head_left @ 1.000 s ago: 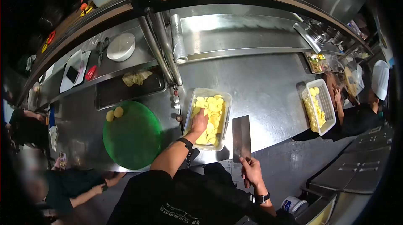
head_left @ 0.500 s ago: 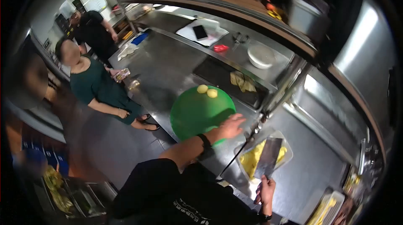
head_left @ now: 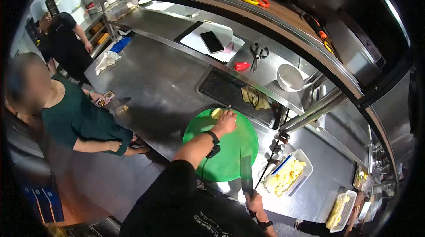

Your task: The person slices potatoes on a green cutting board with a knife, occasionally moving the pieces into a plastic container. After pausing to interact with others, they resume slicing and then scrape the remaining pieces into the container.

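Near the far edge of the round green cutting board (head_left: 239, 148), my left hand (head_left: 226, 122) curls over a peeled potato that its fingers mostly hide. Just left of those fingers lies another peeled potato (head_left: 217, 113). My right hand (head_left: 254, 204) grips the handle of a cleaver (head_left: 246, 173), whose blade points away from me and overlaps the board's near right edge. To the right of the blade stands a clear plastic container (head_left: 305, 157) holding yellow cut pieces (head_left: 290, 177).
A dark tray (head_left: 217, 88) with a crumpled cloth (head_left: 255, 97) lies beyond the board. Scissors (head_left: 256, 55), a white bowl (head_left: 290, 77) and a phone (head_left: 212, 42) rest on the raised ledge. A metal post (head_left: 316, 111) rises at right. Two people stand at the left.
My left hand has moved from the board's right side onto a potato at the far edge. The cleaver has swung left from over the container to the board's edge.
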{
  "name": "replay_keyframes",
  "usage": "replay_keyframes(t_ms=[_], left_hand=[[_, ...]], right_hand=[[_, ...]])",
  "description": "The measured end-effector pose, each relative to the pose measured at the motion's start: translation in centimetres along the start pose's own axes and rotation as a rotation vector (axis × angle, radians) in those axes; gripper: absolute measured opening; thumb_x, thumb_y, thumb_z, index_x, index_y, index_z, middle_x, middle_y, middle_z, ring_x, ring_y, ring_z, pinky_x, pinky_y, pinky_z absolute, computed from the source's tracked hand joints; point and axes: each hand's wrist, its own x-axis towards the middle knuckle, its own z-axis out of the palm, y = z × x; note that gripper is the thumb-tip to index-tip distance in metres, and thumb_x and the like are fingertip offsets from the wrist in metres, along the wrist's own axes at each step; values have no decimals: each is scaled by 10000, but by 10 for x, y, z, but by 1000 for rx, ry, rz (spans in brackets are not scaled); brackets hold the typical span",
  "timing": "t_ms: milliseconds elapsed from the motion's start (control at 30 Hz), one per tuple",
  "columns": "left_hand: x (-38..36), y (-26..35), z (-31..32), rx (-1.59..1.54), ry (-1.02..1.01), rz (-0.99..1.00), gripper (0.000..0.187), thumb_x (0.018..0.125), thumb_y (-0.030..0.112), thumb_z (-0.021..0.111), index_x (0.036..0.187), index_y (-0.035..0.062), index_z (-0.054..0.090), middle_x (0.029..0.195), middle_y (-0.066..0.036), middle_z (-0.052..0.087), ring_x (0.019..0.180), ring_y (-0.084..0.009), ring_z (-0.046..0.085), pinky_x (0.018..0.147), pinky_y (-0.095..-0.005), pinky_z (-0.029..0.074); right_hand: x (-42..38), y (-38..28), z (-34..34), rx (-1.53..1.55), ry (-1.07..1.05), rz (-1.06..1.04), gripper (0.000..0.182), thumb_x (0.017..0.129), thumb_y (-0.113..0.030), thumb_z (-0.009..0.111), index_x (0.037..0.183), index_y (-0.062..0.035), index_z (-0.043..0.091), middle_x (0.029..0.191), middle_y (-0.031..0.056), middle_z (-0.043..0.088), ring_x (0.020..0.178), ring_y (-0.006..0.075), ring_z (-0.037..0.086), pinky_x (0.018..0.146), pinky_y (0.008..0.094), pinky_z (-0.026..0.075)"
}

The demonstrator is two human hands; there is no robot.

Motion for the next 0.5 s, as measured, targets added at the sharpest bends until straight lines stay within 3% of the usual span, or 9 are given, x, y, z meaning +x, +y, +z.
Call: replay_keyframes(t_ms=[167,267,300,333,400,433,467,500], left_hand=[[2,2,12,188,81,109,269,952,134,564,1198,99,667,1200,-112,640,1175,-301,571,1028,-475,415],[-20,-13,7,117,33,326,272,929,124,585,1184,95,675,1241,-122,644,1211,-292,566,1022,-435,448],[-35,-18,9,87,7,413,275,925,121,590,1185,99,677,1250,-121,645,1220,-291,564,1019,-427,454],[-53,-19,-10,39,-118,494,305,937,121,591,1227,97,679,1292,-127,629,1261,-309,552,1041,-433,461],[-95,-31,-29,-104,-72,600,320,941,120,598,1249,86,677,1316,-143,607,1283,-321,541,1061,-445,464],[-119,-33,-26,-188,-59,660,328,943,119,602,1260,81,676,1328,-151,595,1294,-328,535,1071,-450,466],[-135,-41,-4,-242,-104,655,321,946,128,614,1257,83,679,1370,-166,557,1309,-340,522,1075,-453,487],[-152,-42,-19,-154,-123,660,319,929,109,633,1243,102,689,1379,-166,543,1325,-347,508,1061,-442,514]], right_hand=[[-4,10,13,9,6,67,281,1005,-247,710,1090,19,682,679,143,700,546,213,675,537,389,536],[0,1,14,-55,52,44,291,1000,-259,708,1068,23,683,681,139,694,580,221,687,573,392,541],[2,-3,13,-81,25,123,293,993,-269,708,1032,20,688,678,134,690,612,227,698,604,401,546],[5,-5,13,-70,17,150,292,993,-272,707,1020,19,689,672,133,686,614,230,700,602,403,546],[9,-23,12,-13,45,138,303,998,-282,705,987,20,682,669,139,679,615,242,698,602,408,542],[14,-53,9,-139,95,11,299,1014,-278,686,971,17,668,658,146,657,582,246,668,577,417,525],[12,-80,-5,-12,-19,224,280,1042,-250,645,957,17,642,654,143,640,545,233,621,545,423,498],[14,-51,0,-139,12,90,262,1058,-213,613,953,28,619,656,135,625,536,215,588,521,423,466]])
